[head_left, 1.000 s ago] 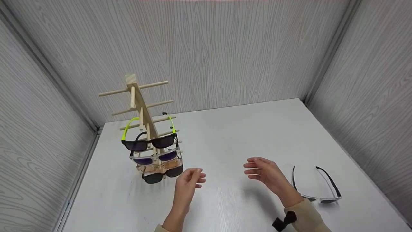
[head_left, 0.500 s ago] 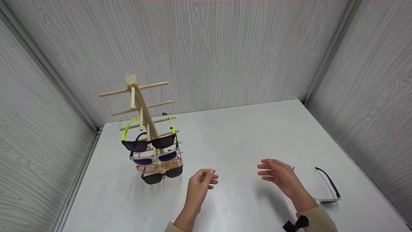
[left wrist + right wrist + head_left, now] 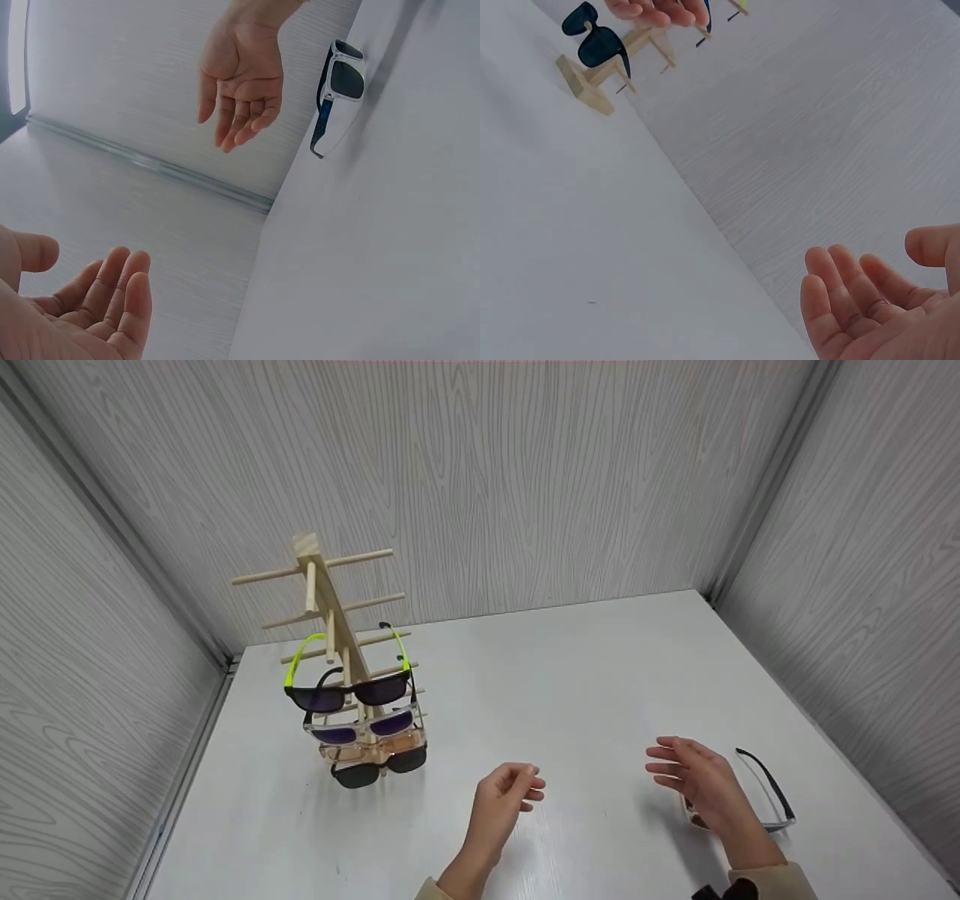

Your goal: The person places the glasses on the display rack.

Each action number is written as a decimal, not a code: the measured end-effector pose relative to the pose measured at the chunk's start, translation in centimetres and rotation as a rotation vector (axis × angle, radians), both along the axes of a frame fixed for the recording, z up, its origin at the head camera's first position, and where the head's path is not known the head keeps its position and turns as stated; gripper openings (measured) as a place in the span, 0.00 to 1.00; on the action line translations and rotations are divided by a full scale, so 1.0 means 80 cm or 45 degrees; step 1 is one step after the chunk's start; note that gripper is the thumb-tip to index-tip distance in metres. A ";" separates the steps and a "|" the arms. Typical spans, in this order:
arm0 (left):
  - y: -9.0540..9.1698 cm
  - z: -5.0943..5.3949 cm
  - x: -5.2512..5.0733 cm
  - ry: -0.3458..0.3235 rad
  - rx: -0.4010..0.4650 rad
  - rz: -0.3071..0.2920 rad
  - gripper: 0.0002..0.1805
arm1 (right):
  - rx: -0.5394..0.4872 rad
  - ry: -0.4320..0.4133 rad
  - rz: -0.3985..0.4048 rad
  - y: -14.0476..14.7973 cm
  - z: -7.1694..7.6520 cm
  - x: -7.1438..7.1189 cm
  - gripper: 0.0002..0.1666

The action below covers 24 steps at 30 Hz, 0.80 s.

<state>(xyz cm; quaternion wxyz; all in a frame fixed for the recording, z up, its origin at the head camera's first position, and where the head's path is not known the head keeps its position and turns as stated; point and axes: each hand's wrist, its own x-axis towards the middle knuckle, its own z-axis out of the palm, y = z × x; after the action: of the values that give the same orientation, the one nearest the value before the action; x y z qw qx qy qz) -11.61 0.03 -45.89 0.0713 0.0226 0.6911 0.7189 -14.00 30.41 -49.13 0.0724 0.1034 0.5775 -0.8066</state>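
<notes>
My left hand (image 3: 501, 806) hovers over the middle of the table, fingers loosely bent and holding nothing. My right hand (image 3: 701, 780) is farther right, also holding nothing, its fingers spread and relaxed. Behind and below the right hand lies a pair of sunglasses (image 3: 781, 799) with a clear frame and dark temples, partly hidden by that hand in the head view. Dark lenses show on these sunglasses (image 3: 347, 79) in the left wrist view. Both palms face each other, and neither hand touches anything.
A wooden eyewear rack (image 3: 337, 619) stands at the left, its upper pegs bare. It bears black sunglasses with yellow-green temples (image 3: 381, 688), clear-framed ones with purple lenses (image 3: 392, 724), amber-tinted ones (image 3: 397, 743) and black ones (image 3: 358, 775). Grey wood-grain panels (image 3: 525, 487) enclose the table.
Both hands have shifted right across the table, the right hand now covering part of the sunglasses lying there. The rack and its eyewear have stayed put.
</notes>
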 end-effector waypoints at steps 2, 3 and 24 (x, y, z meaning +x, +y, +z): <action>0.006 -0.014 -0.004 0.001 -0.004 -0.017 0.13 | 0.009 0.005 -0.007 0.008 -0.001 0.004 0.13; 0.010 -0.021 -0.005 0.004 -0.004 -0.025 0.13 | 0.009 0.013 -0.011 0.012 -0.001 0.006 0.13; 0.068 -0.041 -0.015 0.026 0.058 -0.077 0.13 | -0.191 0.152 -0.075 0.094 0.003 0.041 0.14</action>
<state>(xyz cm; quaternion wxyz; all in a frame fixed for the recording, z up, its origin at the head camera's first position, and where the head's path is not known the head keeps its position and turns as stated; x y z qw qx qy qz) -12.84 5.44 -49.19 0.0856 0.0525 0.6743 0.7316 -10.70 37.89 -48.85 0.0215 0.0664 0.5153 -0.8542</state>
